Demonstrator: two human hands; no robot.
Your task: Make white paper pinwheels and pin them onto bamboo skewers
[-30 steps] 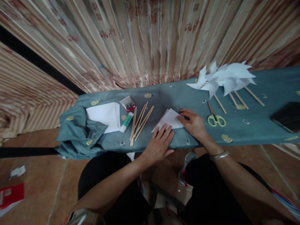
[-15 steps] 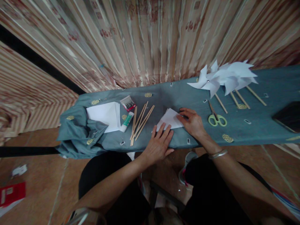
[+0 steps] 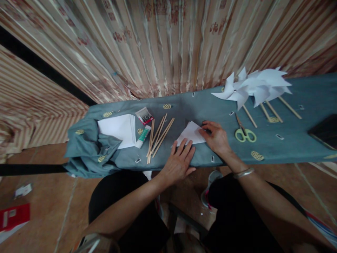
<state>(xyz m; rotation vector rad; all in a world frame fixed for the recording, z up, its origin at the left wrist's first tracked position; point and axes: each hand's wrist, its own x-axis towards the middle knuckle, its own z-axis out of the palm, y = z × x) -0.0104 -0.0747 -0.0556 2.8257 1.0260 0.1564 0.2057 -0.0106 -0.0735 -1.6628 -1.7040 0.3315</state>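
Note:
A folded white sheet of paper (image 3: pixel 191 133), roughly triangular, lies near the front edge of the cloth-covered table. My left hand (image 3: pixel 179 160) rests flat with its fingers spread, the fingertips pressing on the paper's lower left edge. At the right corner, my right hand (image 3: pixel 216 137) has its fingers curled, and its thumb and fingertips hold the paper there. Left of the paper lie several thin wooden sticks (image 3: pixel 158 138). Green-handled scissors (image 3: pixel 245 134) are just right of my right hand.
A glue stick (image 3: pixel 143 136), a small box of metal pins (image 3: pixel 144 116) and a stack of white paper (image 3: pixel 118 130) lie at left. Several paper pinwheels (image 3: pixel 265 86) on sticks overlap at the back right. A dark object (image 3: pixel 325 131) sits at the right edge.
Both hands stay nearly in place on the folded paper. The whole view shifts very slightly, with the table's things appearing a little farther right.

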